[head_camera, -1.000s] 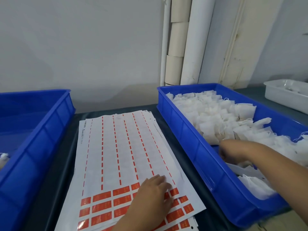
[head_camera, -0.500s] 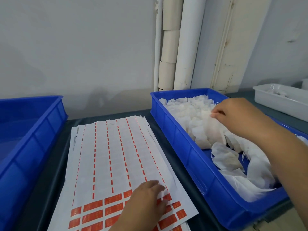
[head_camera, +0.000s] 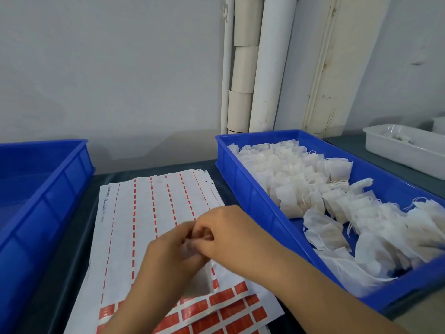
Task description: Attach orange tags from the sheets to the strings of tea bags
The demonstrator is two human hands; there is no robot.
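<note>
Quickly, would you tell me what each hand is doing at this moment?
Left hand: fingers curled, pinching a tea bag over the tag sheet.
Right hand: fingers curled, pinching the same tea bag.

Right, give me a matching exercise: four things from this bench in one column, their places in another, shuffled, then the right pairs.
Things:
1. tag sheets
2. pile of tea bags
3. white tray
4. left blue bin

Places:
A. far right of the bench, behind the right blue bin
B. at the left edge of the view
C. flat on the bench between the two blue bins, under the hands
D. inside the right blue bin

Pairs: 1-C, 2-D, 3-A, 4-B
</note>
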